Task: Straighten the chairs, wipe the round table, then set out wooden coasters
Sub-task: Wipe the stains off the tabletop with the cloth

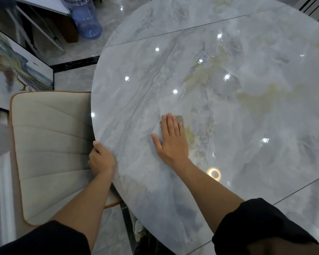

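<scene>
My right hand (pixel 171 142) lies flat on the round table (pixel 228 89), fingers straight and close together, thumb spread out to the left, palm pressing down on a small grey-brown cloth (pixel 180 119). Only the cloth's far edge shows, peeking out past my fingertips; the rest is hidden under my hand. It sits on the near-left part of the glossy grey marble-patterned top, beside a yellowish vein in the stone, with ceiling lights reflected as bright spots all over the surface. My left hand (pixel 101 159) grips the table's left rim: the thumb is on top at the edge and the fingers curl down under it, out of sight. Just left of that hand, a cream padded chair (pixel 50 144) with orange piping is tucked against the table, its stitched cushion partly under the rim. Both my forearms are bare, with black sleeves (pixel 261 229) pushed up near the elbows. Beyond the table, at the top left, a blue transparent water jug (pixel 86 17) stands on the shiny grey tiled floor (pixel 72 81).
</scene>
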